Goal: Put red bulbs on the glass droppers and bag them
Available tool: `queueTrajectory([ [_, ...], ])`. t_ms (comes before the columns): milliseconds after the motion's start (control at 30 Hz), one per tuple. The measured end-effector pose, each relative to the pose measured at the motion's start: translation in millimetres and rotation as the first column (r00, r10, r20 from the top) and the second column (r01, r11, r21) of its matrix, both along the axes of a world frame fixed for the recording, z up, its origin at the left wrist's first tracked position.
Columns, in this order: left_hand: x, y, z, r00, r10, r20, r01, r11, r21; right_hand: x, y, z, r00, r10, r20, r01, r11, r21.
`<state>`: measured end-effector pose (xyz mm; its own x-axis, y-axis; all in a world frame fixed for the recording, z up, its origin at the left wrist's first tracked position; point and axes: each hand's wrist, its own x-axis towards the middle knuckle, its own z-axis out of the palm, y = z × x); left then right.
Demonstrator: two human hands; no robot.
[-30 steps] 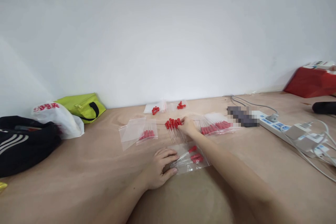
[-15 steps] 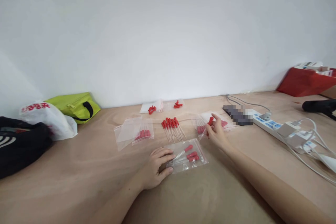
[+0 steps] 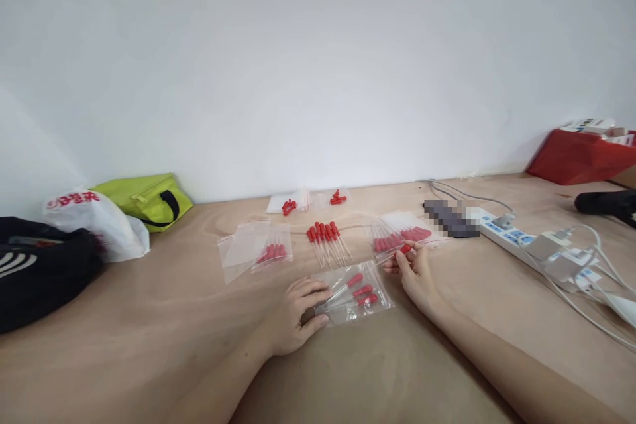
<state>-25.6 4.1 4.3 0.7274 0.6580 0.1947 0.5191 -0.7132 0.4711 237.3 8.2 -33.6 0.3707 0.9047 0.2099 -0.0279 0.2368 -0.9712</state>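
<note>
A clear zip bag (image 3: pixel 380 312) lies in front of me with three red-bulbed droppers (image 3: pixel 365 289) inside. My left hand (image 3: pixel 301 315) rests at its left end, the bag's edge between fingers and thumb. Just beyond the bag's right corner, my right hand (image 3: pixel 410 271) grips a dropper by its red bulb (image 3: pixel 403 250). Several loose droppers (image 3: pixel 325 233) lie fanned out behind the bag. Bags holding more droppers lie to the right (image 3: pixel 392 242) and left (image 3: pixel 274 251). At the back are two bags with small red bulbs (image 3: pixel 289 206) (image 3: pixel 338 198).
To the right are a phone (image 3: pixel 450 217), a power strip (image 3: pixel 517 238) with chargers and cables, a black object (image 3: pixel 603 204) and a red bag (image 3: pixel 581 156). A black bag (image 3: pixel 44 278), a white plastic bag (image 3: pixel 99 225) and a lime-green bag (image 3: pixel 149 199) stand on the left.
My right hand has come nearer and lower with the dropper, off the right-hand dropper bag. The droppers inside the front bag are more spread apart. My left hand has stayed in place.
</note>
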Motion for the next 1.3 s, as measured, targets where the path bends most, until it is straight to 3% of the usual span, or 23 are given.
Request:
queueTrajectory([
  [100, 0.5, -0.9, 1.6, 1.0, 0.006, -0.003, -0.006, 1.0, 0.002, -0.1, 1.1, 0.6, 1.0, -0.018, -0.012, 0.018, 1.0, 0.003],
  [300, 0.3, -0.7, 2.1, 1.0, 0.01, -0.012, -0.01, 1.0, 0.004, -1.5, -0.4, 2.9, 0.995, 0.087, -0.037, -0.088, 0.996, -0.029],
  [467, -0.3, -0.9, 1.6, 1.0, 0.011, -0.021, -0.011, 1.0, 0.008, 0.0, -2.0, 3.4, 0.996, 0.037, -0.078, -0.042, 0.998, -0.057],
  [567, -0.4, -1.9, 3.1, 0.999, 0.026, -0.041, -0.026, 1.0, -0.006, -3.6, -3.0, 2.3, 0.992, 0.08, -0.101, -0.088, 0.993, -0.08],
  [767, -0.2, -2.6, 4.2, 0.999, 0.036, -0.039, -0.036, 0.999, 0.002, -8.7, -4.4, -4.4, 0.968, 0.238, 0.082, -0.221, 0.959, -0.175],
  [933, 1.0, -3.8, 8.2, 0.997, 0.052, -0.066, -0.051, 0.999, 0.017, -13.5, -1.9, -2.0, 0.965, 0.255, 0.054, -0.241, 0.952, -0.189],
  [1167, 0.4, -2.8, 6.2, 0.997, 0.035, -0.063, -0.033, 0.999, 0.027, -16.8, -1.9, 4.5, 0.869, 0.494, 0.039, -0.475, 0.853, -0.216],
  [1300, -0.1, -1.8, 3.6, 0.997, 0.017, -0.07, -0.016, 1.0, 0.011, -7.7, 4.0, 6.5, 0.798, 0.557, 0.231, -0.514, 0.828, -0.223],
])
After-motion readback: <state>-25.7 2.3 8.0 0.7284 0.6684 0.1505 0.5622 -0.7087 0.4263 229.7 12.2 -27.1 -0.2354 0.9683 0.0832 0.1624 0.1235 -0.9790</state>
